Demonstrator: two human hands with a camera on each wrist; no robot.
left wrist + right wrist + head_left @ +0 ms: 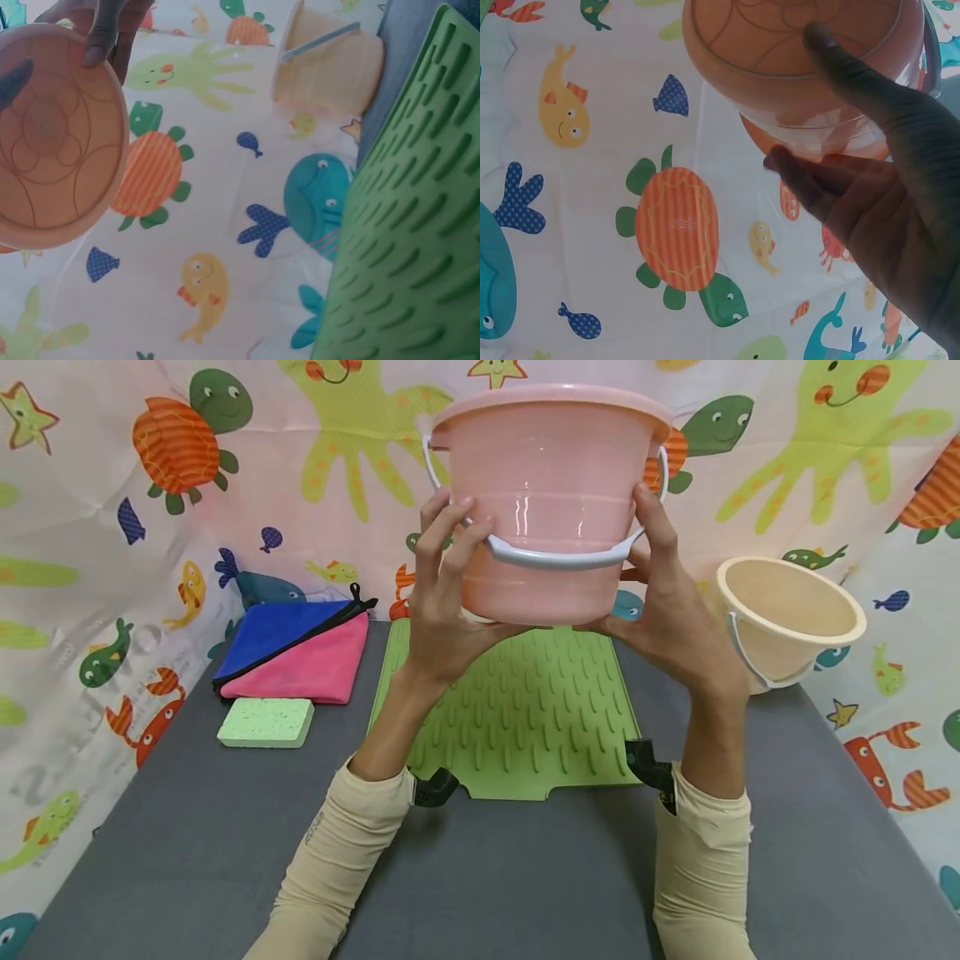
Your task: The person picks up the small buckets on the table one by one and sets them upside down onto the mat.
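Note:
Both hands hold a pink bucket (547,477) up in the air, its rim near the top of the head view. My left hand (446,589) grips its left side, fingers up along the wall and thumb under the base. On the other side my right hand (671,610) grips it in the same way. The right thumb (855,79) lies across the patterned underside in the right wrist view. A pale grey handle (558,559) hangs down across the bucket's front. The left wrist view shows the round base (67,165) facing the camera.
Below the bucket a green ridged mat (517,727) lies on the grey table (525,877). A cream bucket (787,610) stands tilted at the right. At the left are a folded blue and pink cloth (300,652) and a pale green sponge (266,723). A patterned curtain (97,610) surrounds the table.

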